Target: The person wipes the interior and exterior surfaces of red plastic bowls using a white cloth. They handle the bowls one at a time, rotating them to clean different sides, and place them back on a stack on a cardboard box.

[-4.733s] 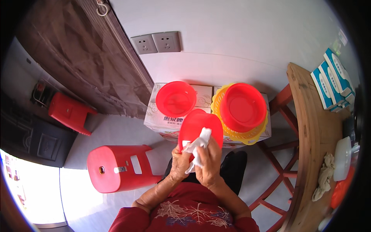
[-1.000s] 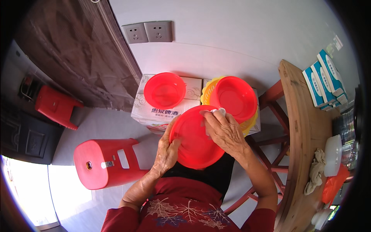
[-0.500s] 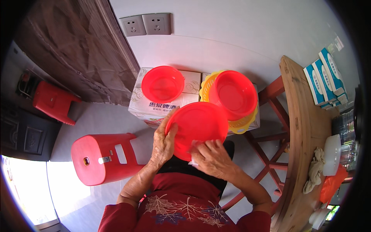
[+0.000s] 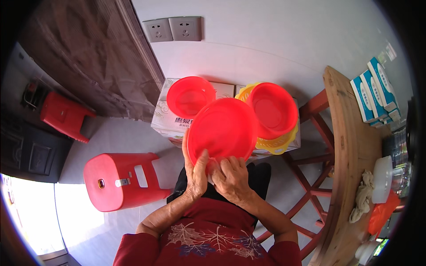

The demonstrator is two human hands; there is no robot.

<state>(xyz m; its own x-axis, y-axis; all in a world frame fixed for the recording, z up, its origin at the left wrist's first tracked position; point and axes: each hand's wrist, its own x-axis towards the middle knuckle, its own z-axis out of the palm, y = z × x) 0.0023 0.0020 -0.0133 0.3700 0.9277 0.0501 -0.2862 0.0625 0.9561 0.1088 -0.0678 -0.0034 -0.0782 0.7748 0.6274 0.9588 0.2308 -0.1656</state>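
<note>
A red plastic basin (image 4: 224, 126) is tilted up in front of me, its inside facing me. My left hand (image 4: 196, 170) grips its lower left rim, thumb over the inside and fingers behind. At the lower rim my right hand (image 4: 228, 177) is closed, knuckles bent, pinching a thin white cloth or tissue (image 4: 210, 179) that is mostly hidden. Beyond the held basin, a second red basin (image 4: 188, 99) stands on a cardboard box (image 4: 166, 119). To its right, another red basin (image 4: 273, 111) sits in a yellow openwork basket (image 4: 277, 145).
A red stool (image 4: 104, 181) lies on its side at the left, with another red stool (image 4: 64, 115) farther back. Along the right runs a wooden table (image 4: 350, 146) bearing blue-and-white boxes (image 4: 372, 95), a beige rag (image 4: 363, 199) and a white container (image 4: 382, 177).
The held basin has risen away from me and now partly overlaps the one on the box. My right hand has moved from inside the basin to its lower rim, close to my left hand.
</note>
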